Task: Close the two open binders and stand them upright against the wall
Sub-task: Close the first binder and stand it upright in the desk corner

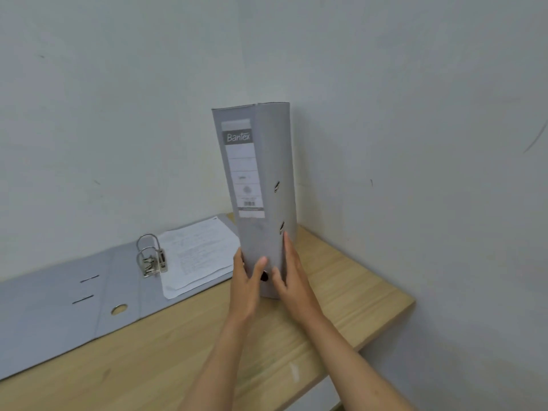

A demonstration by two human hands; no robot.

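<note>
Here, two binders: both hands' grip, left hand [247, 284] and right hand [292, 280], clasps the closed binder [261, 185]; the open binder [59, 304] lies flat.

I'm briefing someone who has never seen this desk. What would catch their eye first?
First, the closed grey binder standing upright near the back corner of the wooden desk, its Bantex spine label facing the camera, with the left hand and right hand gripping its lower end. Next, the open binder lying flat to the left along the wall, ring arches up and papers on its right half.
</note>
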